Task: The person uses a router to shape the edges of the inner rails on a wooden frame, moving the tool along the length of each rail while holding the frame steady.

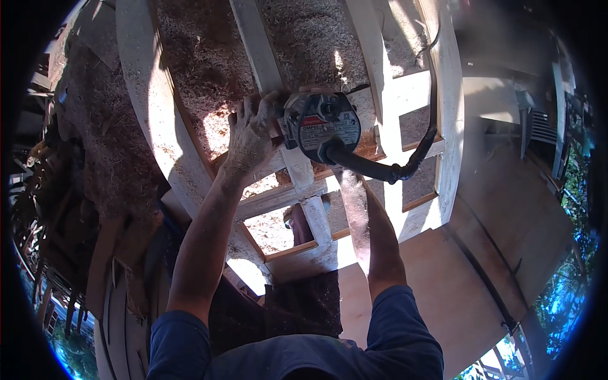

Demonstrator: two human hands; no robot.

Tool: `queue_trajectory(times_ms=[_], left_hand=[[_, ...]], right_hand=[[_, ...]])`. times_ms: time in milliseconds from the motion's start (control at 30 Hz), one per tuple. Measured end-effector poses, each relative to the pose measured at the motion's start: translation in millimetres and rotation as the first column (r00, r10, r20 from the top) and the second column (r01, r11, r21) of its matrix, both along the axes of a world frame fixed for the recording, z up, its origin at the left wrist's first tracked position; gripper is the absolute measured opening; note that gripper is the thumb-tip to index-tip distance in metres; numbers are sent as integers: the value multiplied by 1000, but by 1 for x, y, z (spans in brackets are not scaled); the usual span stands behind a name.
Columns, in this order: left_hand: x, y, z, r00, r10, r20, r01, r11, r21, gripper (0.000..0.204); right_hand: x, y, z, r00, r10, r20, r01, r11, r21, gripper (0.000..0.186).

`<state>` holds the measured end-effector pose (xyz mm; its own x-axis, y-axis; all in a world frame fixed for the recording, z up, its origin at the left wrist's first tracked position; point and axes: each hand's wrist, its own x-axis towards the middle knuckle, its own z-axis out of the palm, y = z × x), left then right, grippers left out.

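Note:
A corded router (pixel 329 126) with a dark, round-topped body and a label plate sits over a pale wooden lattice frame (pixel 304 183). My left hand (pixel 250 136), dusted with wood powder, grips the router's left side with its fingers bent. My right hand (pixel 343 171) reaches under the motor; its wrist shows, but most of its fingers are hidden behind the body. Both hands appear to hold the tool. A thick black cord (pixel 380 170) leaves the router, curves right and runs up along the frame's right rail. The router's base and bit are hidden from here.
Shavings (pixel 202 54) fill the gaps between the frame's long bars. A brown heap of sawdust (pixel 104 133) lies to the left, beside stacked wood strips (pixel 120 316). Flat wooden sheets (pixel 506 228) lie at right. Bright sun patches and deep shade cross the frame.

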<state>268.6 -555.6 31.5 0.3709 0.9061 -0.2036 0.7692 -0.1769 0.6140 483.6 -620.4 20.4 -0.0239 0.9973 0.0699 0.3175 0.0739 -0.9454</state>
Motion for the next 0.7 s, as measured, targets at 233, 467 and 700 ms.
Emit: queue_trajectory(times_ms=[233, 467, 700], left_hand=[[-6, 17, 0, 999, 34, -25, -32, 998, 50, 93], [-6, 24, 2, 998, 59, -9, -59, 998, -1, 95], [1, 20, 2, 999, 46, -14, -45, 998, 38, 97]], right_hand=[[-5, 4, -2, 1000, 30, -3, -30, 999, -16, 80], [-14, 38, -11, 999, 49, 21, -49, 999, -12, 79], [-24, 81, -24, 997, 59, 51, -58, 998, -12, 78]])
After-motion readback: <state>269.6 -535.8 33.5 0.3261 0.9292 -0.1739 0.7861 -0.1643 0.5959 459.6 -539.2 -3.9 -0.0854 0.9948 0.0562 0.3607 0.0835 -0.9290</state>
